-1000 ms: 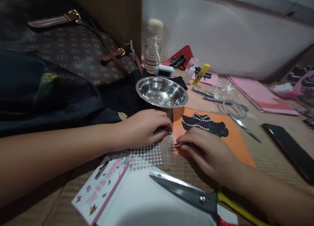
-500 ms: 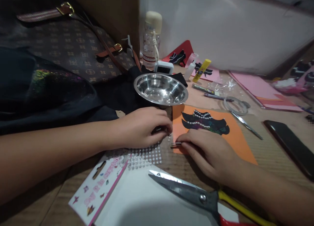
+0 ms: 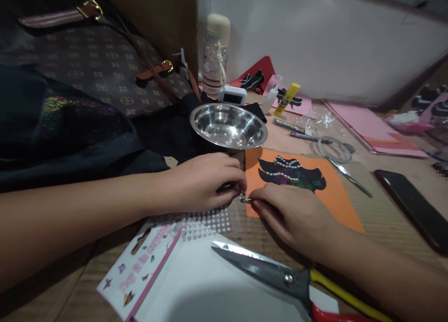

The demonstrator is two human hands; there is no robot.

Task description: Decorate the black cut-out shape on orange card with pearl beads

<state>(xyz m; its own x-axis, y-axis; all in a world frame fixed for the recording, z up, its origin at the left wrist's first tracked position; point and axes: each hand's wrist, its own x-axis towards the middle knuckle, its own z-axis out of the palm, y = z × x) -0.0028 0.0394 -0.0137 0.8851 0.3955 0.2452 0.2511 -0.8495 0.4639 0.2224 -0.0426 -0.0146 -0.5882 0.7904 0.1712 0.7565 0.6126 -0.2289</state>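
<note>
My left hand (image 3: 213,182) is closed, thumb and fingertips pinching a short strip of pearl stickers (image 3: 241,195). From my right hand (image 3: 294,214), closed in a pinch, the slim metal tips of tweezers (image 3: 247,200) stick out and meet the strip's pearls. Most of the tweezers is hidden by the fingers. Partly under my left hand lies a sheet of pearl stickers (image 3: 210,223). Beside my right hand, an orange sheet of paper (image 3: 343,205) bears black shoe-shaped cutouts (image 3: 290,172) with rows of pearls along them.
Large scissors (image 3: 259,266) lie in front on a white card package (image 3: 168,280). A steel bowl (image 3: 229,143) stands behind my hands. To the right are small scissors (image 3: 350,176), a tape roll (image 3: 334,149) and a phone (image 3: 409,210). A glue stick (image 3: 287,100) and bottle (image 3: 216,56) stand further back.
My right hand has shifted slightly left and up, bringing the tweezers' tips from below the strip to its pearls. My left hand has hardly moved.
</note>
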